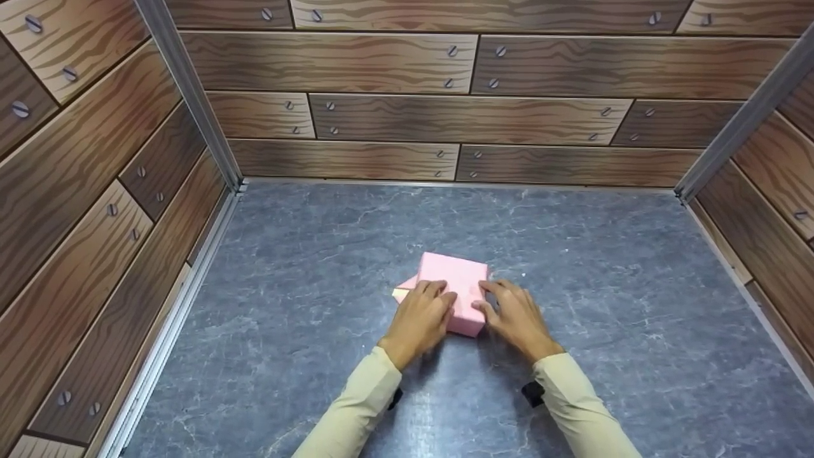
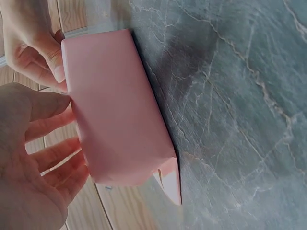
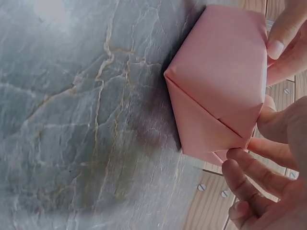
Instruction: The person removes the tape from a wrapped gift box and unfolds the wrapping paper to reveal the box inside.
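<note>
A box wrapped in pink paper [image 1: 453, 280] lies flat on the marbled grey surface. Over its left part rests my left hand [image 1: 418, 316], its fingertips on the top face. At the right end, my right hand [image 1: 516, 317] touches the edge with thumb and fingers. The right wrist view shows that end's paper folded into a slanted flap [image 3: 201, 122], with extended fingers against it. Out of the box's left end sticks a loose pointed paper flap [image 2: 169, 179], pale on its inner side. The box's underside is hidden.
Wood-plank patterned panels [image 1: 381, 63] stand at the back and both sides, joined by metal corner posts [image 1: 191, 89]. A metal strip [image 1: 172, 318] runs along the left edge of the marbled surface [image 1: 286, 254]. Dark bands [image 1: 533, 394] sit at the wrists.
</note>
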The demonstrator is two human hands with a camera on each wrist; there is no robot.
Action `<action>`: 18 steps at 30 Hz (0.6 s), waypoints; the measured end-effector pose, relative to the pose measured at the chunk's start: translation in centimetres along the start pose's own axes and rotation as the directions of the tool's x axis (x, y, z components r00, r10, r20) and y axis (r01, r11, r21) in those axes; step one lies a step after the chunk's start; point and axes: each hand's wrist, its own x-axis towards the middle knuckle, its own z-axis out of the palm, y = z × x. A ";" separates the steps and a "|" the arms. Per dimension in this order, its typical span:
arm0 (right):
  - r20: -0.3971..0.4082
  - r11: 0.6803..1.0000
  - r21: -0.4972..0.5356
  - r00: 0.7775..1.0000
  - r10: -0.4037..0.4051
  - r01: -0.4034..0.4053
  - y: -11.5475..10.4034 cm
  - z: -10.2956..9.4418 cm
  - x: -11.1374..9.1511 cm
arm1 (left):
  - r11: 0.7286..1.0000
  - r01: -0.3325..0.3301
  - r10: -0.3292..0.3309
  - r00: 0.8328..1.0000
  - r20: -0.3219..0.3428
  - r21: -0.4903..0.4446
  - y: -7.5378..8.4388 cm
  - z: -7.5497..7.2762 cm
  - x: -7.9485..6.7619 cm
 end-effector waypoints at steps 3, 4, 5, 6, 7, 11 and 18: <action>-0.004 1.000 0.023 1.000 -0.015 0.015 0.2 0.0 0.2 | 1.000 0.001 -0.001 0.999 0.040 0.000 0.0 0.0 0.1; -0.005 0.999 0.030 1.000 -0.020 0.020 0.3 0.0 0.2 | 1.000 0.002 -0.002 0.999 0.053 -0.002 0.1 0.0 0.2; -0.005 0.999 0.036 1.000 -0.024 0.024 0.3 0.0 0.3 | 1.000 0.002 -0.002 0.998 0.064 -0.004 0.1 0.0 0.2; -0.002 0.999 0.041 1.000 -0.021 0.021 0.4 0.0 0.3 | 1.000 0.003 -0.003 0.997 0.077 -0.008 0.1 0.1 0.2; 0.000 0.999 0.045 1.000 -0.020 0.020 0.4 0.0 0.3 | 1.000 0.006 -0.004 0.996 0.090 -0.016 0.1 0.0 0.2; 0.004 0.998 0.063 1.000 -0.015 0.014 0.5 0.0 0.4 | 0.999 0.013 -0.009 0.993 0.118 -0.036 0.1 0.1 0.2; -0.006 0.998 0.058 1.000 -0.002 0.003 0.2 0.1 0.4 | 0.998 0.042 -0.036 0.991 0.130 -0.046 0.2 0.1 0.3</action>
